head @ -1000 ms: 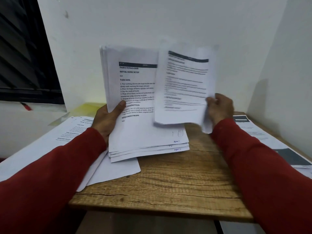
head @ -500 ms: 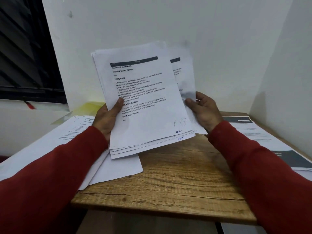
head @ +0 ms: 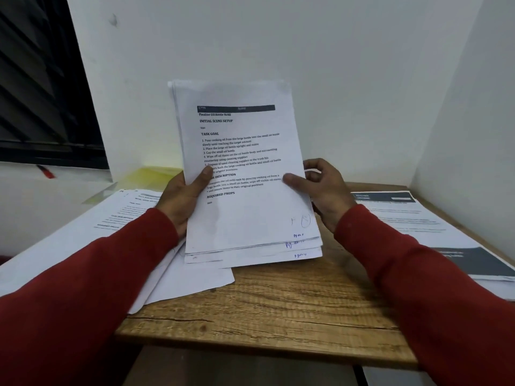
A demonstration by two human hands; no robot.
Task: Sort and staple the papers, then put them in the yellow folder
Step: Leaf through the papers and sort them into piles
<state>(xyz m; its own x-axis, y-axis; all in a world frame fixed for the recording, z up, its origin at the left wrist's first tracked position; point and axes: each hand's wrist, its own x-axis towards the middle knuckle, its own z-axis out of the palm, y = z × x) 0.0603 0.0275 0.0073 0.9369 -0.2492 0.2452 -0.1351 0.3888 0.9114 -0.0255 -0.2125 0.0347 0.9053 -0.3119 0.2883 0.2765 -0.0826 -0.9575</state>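
A stack of printed white papers (head: 245, 213) stands tilted up above the wooden table (head: 273, 310), its lower edges fanned apart. My left hand (head: 181, 196) grips the stack's left edge, thumb on the top page. My right hand (head: 320, 188) holds the right edge, thumb pressed on the front and fingers curled behind. The yellow folder (head: 152, 176) lies at the back left, mostly hidden behind the stack and my left hand. No stapler is in view.
More printed sheets (head: 111, 215) are spread on the left of the table, some overhanging its edge. Another pile with dark headers (head: 418, 224) lies on the right by the wall. White walls close the back and right; a dark window (head: 41, 93) is at left.
The single sheet held apart in my right hand has gone behind the stack. My right hand now grips the stack's right edge, and the papers are squared together.
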